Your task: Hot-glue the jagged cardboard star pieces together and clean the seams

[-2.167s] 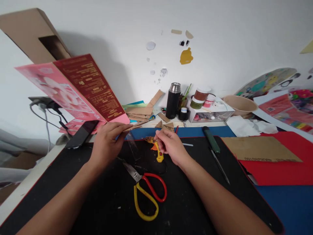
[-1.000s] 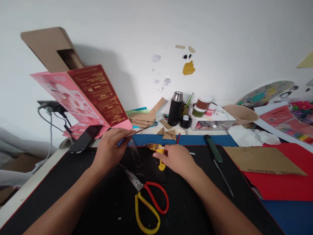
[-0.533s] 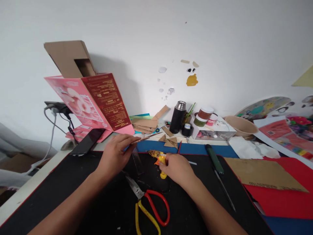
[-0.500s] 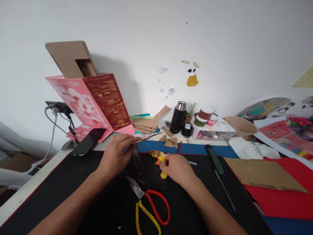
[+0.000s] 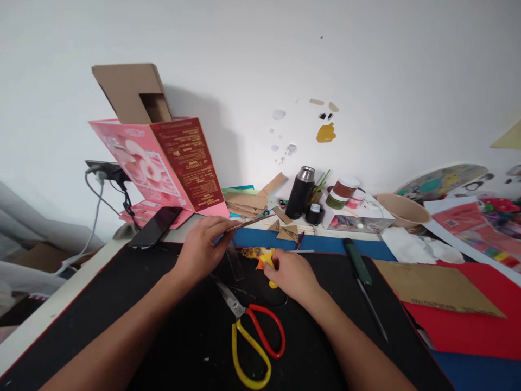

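My left hand (image 5: 205, 244) is closed on a thin piece of cardboard (image 5: 250, 221), seen nearly edge-on and pointing to the right. My right hand (image 5: 293, 272) grips a yellow hot glue gun (image 5: 264, 254) with an orange trigger; its stained nozzle points left, below the cardboard and apart from it. From its rear a pale glue stick (image 5: 303, 251) sticks out. A clear plastic strip (image 5: 235, 264) stands or lies beneath my left hand; which, I cannot tell. Nearer to me, scissors (image 5: 238, 310) with one red and one yellow handle lie on the black mat (image 5: 163, 347).
A pink box (image 5: 142, 163) and a phone (image 5: 157, 227) are at the left. Behind the hands are cardboard scraps (image 5: 246, 205), a black flask (image 5: 300, 193) and paint jars (image 5: 342, 193). At the right lie a green utility knife (image 5: 358, 262), a cardboard sheet (image 5: 439, 290) and red paper (image 5: 480, 334).
The view has shifted slightly, so most things sit a little further right or higher. The glue gun has turned a little more level in my right hand. Both hands keep their hold.
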`<state>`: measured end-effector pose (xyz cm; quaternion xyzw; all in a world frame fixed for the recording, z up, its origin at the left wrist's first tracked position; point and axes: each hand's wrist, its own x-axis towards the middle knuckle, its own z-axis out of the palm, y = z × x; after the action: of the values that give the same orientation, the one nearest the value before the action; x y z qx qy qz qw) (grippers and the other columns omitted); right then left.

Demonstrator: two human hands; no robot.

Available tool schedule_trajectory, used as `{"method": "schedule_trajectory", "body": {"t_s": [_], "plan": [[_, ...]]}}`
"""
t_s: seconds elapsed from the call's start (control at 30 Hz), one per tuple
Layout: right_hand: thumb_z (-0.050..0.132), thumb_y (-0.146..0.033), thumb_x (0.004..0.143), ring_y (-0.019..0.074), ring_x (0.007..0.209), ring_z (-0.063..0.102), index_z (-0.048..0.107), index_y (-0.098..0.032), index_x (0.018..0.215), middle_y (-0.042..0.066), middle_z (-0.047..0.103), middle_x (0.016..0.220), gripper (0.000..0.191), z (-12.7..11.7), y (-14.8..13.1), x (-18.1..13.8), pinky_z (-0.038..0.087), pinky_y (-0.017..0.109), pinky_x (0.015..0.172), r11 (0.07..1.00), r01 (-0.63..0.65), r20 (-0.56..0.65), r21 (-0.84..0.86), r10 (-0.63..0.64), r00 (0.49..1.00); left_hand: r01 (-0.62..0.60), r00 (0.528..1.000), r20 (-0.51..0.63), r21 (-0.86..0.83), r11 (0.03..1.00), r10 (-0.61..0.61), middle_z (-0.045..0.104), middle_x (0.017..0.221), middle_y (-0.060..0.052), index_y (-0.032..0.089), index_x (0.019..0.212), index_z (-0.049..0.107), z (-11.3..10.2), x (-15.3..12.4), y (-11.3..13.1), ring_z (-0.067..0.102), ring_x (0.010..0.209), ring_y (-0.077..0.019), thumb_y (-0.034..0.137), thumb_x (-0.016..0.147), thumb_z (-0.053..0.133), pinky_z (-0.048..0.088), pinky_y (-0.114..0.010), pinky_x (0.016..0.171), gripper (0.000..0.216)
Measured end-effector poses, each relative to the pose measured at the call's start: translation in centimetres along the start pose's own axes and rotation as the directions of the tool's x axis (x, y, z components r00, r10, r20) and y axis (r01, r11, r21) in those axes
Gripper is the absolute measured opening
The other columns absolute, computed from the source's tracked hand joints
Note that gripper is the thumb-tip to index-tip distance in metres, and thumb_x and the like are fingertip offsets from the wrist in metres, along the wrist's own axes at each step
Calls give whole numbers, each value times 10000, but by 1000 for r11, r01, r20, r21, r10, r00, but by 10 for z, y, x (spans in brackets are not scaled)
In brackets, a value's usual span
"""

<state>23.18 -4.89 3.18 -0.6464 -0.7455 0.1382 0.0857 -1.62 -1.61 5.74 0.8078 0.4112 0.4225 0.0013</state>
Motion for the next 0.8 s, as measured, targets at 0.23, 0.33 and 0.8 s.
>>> {"method": "schedule_trajectory", "body": {"t_s": [0.23, 0.33, 0.8], "plan": [[707, -362, 969, 232, 750, 699, 660, -208, 818, 61, 763, 788, 221, 1, 1, 1, 294, 311, 612, 990, 1, -32, 142, 3, 999, -12, 1000, -6, -10, 1000, 12, 806, 1031, -74, 228, 1166, 783, 1, -1, -2, 719, 934, -232, 246, 1052, 601, 535, -376, 846, 216], [727, -320, 949, 205, 711, 674, 589, -214, 750, 30, 714, 739, 264, 4, 4, 4, 319, 288, 601, 958, 7, -51, 287, 8, 999, -6, 1000, -27, 0, 1000, 6, 806, 1026, -71, 221, 1152, 784, -1, -1, 1, 719, 935, -229, 241, 1050, 606, 531, -362, 842, 206], [840, -504, 764, 105, 402, 594, 550, -228, 848, -71, 641, 601, 409, 22, 12, 19, 356, 176, 351, 221, -203, 184, 954, 104, 977, -109, 992, -69, -96, 989, 103, 792, 1111, -35, 262, 1221, 744, -15, 3, 24, 726, 1004, -201, 152, 1020, 647, 547, -338, 882, 249]]}}
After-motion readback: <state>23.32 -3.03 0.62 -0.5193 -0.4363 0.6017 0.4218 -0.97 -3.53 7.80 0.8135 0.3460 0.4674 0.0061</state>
